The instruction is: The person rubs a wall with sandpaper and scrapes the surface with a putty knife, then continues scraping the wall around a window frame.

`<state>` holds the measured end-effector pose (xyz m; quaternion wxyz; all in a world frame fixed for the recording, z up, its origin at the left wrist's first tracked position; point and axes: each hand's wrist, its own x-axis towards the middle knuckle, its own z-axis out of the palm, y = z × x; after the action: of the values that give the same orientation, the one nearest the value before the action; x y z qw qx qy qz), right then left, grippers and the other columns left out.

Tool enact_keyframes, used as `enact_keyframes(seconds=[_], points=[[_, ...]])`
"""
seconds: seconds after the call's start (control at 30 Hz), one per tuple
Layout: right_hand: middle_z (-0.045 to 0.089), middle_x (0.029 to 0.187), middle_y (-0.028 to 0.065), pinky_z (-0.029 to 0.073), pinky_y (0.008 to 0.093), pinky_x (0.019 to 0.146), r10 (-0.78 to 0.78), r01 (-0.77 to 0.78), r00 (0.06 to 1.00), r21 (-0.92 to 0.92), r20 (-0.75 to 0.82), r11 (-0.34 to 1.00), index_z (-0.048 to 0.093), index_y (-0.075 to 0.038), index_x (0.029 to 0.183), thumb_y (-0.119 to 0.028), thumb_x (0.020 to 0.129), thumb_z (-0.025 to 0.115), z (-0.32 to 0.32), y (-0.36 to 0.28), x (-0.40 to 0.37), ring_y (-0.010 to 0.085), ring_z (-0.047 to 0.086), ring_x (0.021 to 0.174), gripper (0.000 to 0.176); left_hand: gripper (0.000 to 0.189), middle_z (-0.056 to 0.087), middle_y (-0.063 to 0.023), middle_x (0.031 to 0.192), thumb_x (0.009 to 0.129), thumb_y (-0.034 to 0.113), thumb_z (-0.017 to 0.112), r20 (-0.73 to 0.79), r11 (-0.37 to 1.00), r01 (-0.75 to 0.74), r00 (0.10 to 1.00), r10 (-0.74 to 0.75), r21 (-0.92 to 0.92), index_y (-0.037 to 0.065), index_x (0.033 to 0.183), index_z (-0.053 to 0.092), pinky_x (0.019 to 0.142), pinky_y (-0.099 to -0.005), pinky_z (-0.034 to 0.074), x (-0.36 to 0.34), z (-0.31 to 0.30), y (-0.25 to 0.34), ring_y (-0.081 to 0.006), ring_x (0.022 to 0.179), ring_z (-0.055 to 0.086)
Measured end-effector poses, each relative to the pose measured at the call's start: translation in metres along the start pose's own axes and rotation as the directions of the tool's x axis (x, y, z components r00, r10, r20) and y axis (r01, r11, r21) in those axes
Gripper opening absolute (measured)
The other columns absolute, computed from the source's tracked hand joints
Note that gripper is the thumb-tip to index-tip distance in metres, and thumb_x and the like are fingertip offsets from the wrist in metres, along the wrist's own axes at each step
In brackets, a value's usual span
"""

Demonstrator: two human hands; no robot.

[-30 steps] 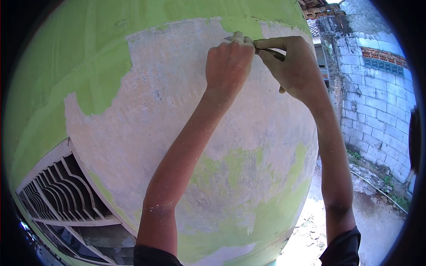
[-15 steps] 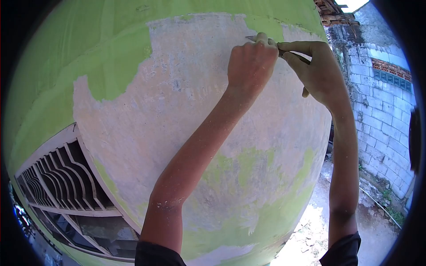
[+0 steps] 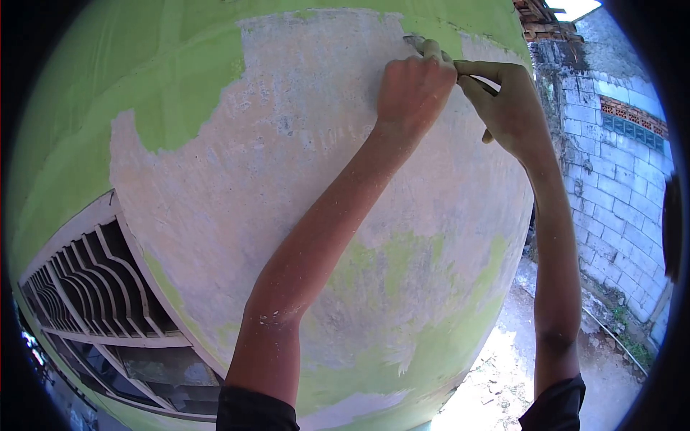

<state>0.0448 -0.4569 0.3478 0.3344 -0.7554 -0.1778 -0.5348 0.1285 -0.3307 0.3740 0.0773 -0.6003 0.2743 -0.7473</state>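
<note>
In front of me is a wall of green paint [image 3: 180,57] with a large bare, pale patch [image 3: 302,151] where the paint is off. My left hand [image 3: 417,86] is closed round a scraper [image 3: 412,41], whose metal blade lies against the wall at the upper edge of the patch. My right hand [image 3: 509,108] is to the right of it, thumb and fingers pinching the handle end of the same tool. Most of the handle is hidden by my fingers. Pale flecks dot my left forearm.
A window with a curved metal grille [image 3: 100,280] is at lower left. To the right stands a white block wall [image 3: 604,179] beyond a sunlit ground strip [image 3: 496,381] strewn with debris. A thin pipe [image 3: 614,337] runs along that wall's foot.
Both hands and the scraper have shifted slightly upward, the left one also a little to the right. The blade now sits closer to the green paint edge. My view has moved slightly.
</note>
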Motion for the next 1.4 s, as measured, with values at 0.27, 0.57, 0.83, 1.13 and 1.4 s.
enact_keyframes(seconds=[0.27,0.57,0.83,1.13,1.4], points=[[0.064,0.068,0.0056,0.056,0.0281,0.049,-0.094,0.093,0.994,-0.027,-0.049,0.995,0.07,-0.002,0.114,-0.022,0.091,0.059,-0.009,0.0,0.013,0.0148,0.064,0.051,0.032,0.003,0.066,-0.0086,0.079,0.077,0.009,0.066,-0.119,1.0,-0.002,0.993,0.005,0.025,0.008,0.075,0.066,0.055,-0.0354,0.055,0.006,0.0,-0.002,-0.023,0.069,0.071],[0.064,0.069,0.0089,0.056,0.0296,0.046,-0.087,0.089,0.996,0.085,-0.034,0.992,0.071,-0.001,0.112,-0.016,0.091,0.058,0.005,0.0,0.002,0.0145,0.061,0.05,0.029,0.001,0.067,-0.0087,0.082,0.078,0.009,0.066,0.046,0.998,-0.028,0.999,0.025,0.063,0.008,0.077,0.066,0.057,-0.0331,0.056,-0.005,-0.006,-0.012,-0.0222,0.068,0.071],[0.064,0.069,0.0047,0.057,0.0279,0.049,-0.077,0.077,0.997,-0.008,-0.025,0.997,0.07,-0.004,0.116,-0.024,0.092,0.06,-0.009,-0.008,0.007,0.0101,0.059,0.052,0.033,0.003,0.068,-0.0102,0.08,0.077,0.009,0.065,-0.066,0.998,-0.005,0.998,0.009,0.066,0.009,0.077,0.068,0.056,-0.0335,0.055,0.007,-0.007,-0.009,-0.0226,0.069,0.07],[0.065,0.071,0.0045,0.057,0.0274,0.05,-0.086,0.085,0.996,-0.037,-0.017,0.996,0.069,-0.005,0.118,-0.024,0.092,0.06,-0.002,-0.005,0.019,0.0097,0.061,0.057,0.034,0.006,0.068,-0.0089,0.073,0.077,0.01,0.066,-0.052,1.0,-0.019,0.998,0.019,0.012,0.01,0.072,0.068,0.056,-0.0339,0.054,0.009,-0.001,-0.015,-0.0231,0.07,0.07],[0.061,0.067,0.0016,0.059,0.0296,0.053,-0.078,0.077,0.997,-0.025,-0.025,0.997,0.068,-0.006,0.12,-0.022,0.093,0.058,0.0,-0.008,0.023,0.01,0.058,0.056,0.033,0.007,0.069,-0.0094,0.075,0.077,0.01,0.066,0.027,0.999,0.045,0.999,-0.045,0.014,0.01,0.07,0.068,0.056,-0.035,0.054,0.022,-0.003,-0.013,-0.0236,0.071,0.071]])
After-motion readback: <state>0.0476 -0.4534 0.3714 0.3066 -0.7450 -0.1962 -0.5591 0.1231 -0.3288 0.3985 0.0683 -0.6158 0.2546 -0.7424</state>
